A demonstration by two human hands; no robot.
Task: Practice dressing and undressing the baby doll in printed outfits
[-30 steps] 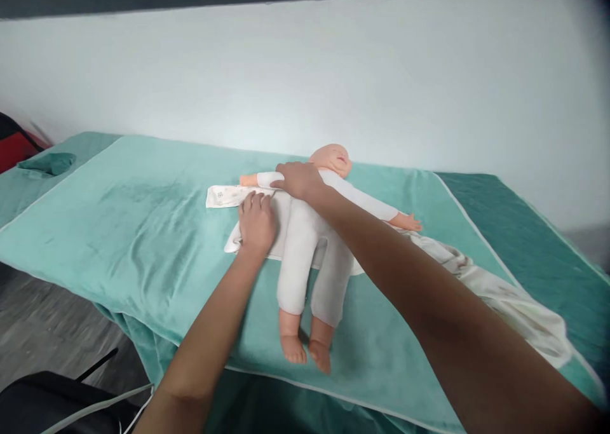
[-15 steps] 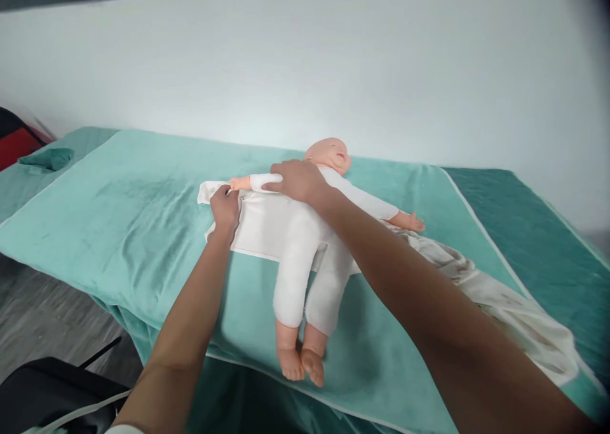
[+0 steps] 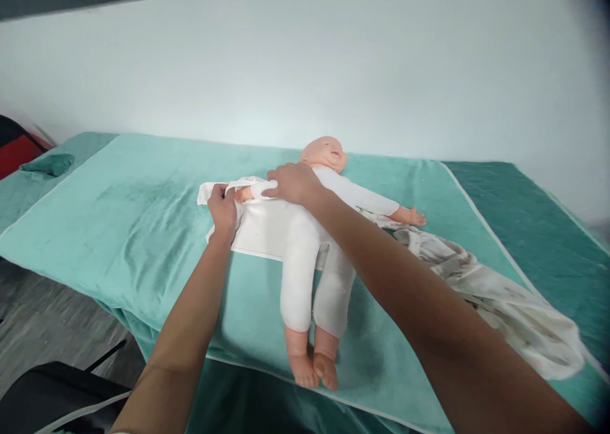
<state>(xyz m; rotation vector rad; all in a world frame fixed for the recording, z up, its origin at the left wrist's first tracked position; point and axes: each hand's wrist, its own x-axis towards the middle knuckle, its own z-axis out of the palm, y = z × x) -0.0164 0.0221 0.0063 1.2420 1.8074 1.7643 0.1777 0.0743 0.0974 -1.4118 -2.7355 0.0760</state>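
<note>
From my end, the doll (image 3: 301, 275) lies on its back on the green sheet (image 3: 166, 180), head far, feet near.
The left hand (image 3: 223, 209) clamps the white garment (image 3: 262, 230) beside the doll, though I can't make out every fingertip; apart from it, the right hand (image 3: 296, 183) wraps the sleeved arm (image 3: 263, 189) at scene left. Patterned cloth (image 3: 519, 304) bunches right.

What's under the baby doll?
A white garment is under the torso of the baby doll, showing near the left hand and between the thighs; the green velvety cover is under the feet. Directly beneath the back is hidden; folds there can't be told.
</note>
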